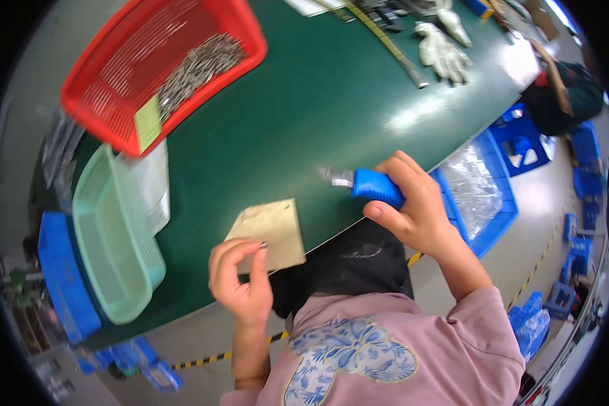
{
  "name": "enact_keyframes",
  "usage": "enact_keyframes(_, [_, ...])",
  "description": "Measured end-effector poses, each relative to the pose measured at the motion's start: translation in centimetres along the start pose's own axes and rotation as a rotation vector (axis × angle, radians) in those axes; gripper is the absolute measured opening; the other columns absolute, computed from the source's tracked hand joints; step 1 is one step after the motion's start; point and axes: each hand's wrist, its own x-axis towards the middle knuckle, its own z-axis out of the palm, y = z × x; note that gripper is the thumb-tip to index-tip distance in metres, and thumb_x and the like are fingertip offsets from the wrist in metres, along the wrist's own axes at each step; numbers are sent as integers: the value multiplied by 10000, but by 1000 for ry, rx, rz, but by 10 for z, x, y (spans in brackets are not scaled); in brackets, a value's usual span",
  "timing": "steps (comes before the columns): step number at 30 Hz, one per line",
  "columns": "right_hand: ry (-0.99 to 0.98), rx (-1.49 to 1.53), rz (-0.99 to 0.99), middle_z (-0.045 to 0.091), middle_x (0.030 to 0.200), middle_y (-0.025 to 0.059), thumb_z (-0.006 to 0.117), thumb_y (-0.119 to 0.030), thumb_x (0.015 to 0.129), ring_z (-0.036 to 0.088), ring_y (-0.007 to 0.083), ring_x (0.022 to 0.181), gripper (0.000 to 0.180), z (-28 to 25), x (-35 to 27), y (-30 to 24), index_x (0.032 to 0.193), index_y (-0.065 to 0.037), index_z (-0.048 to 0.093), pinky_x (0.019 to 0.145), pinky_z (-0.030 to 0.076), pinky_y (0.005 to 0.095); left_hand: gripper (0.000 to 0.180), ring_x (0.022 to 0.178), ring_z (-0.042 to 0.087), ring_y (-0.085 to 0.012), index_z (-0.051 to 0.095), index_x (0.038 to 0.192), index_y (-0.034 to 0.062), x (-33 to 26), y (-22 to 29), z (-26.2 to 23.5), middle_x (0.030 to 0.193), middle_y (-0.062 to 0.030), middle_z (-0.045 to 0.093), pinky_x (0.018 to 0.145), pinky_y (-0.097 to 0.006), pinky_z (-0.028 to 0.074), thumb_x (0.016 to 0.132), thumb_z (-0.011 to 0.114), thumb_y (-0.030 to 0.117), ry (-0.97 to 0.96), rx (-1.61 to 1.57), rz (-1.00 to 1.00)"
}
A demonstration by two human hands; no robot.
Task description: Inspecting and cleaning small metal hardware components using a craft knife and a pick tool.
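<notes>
We see a dark green tabletop [304, 115] filling most of the view, its near edge curving past our lap, with a pale grey floor [548, 196] to the right marked by a yellow-and-black striped line [531, 274]. Blue bins [497, 203] sit on that floor just beside the tabletop edge, one lined with clear plastic. At the far left a red mesh basket [155, 40] holds a heap of small metal parts [196, 68], and nearer us a pale green basket [108, 237] rests at the left edge above a blue crate [61, 277]. Far off lie white work gloves [443, 51]. Near the edge, a tan square board [271, 230] lies flat. Our right hand [419, 210] has its fingers wrapped fully around a blue-handled tool [369, 186], its metal tip pointing left above the tabletop. Our left hand [240, 277] pinches a tiny metal piece [264, 245] between thumb and fingertips, over the board's near corner.
</notes>
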Motion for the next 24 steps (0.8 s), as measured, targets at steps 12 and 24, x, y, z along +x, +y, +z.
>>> enact_keyframes(12, [233, 587, 392, 469, 953, 77, 536, 24, 774, 467, 106, 662, 571, -76, 27, 79, 1278, -103, 300, 571, 392, 243, 57, 767, 521, -304, 529, 777, 7, 66, -69, -13, 780, -117, 523, 697, -397, 413, 748, 578, 6, -74, 523, 16])
enact_keyframes(24, [423, 532, 399, 549, 866, 137, 679, 20, 641, 607, 198, 672, 544, -218, 177, 207, 1115, 8, 413, 476, 483, 286, 437, 1141, 422, -393, 437, 1214, -50, 54, -89, -20, 1269, -227, 408, 959, -464, 327, 842, 489, 175, 21, 639, 23])
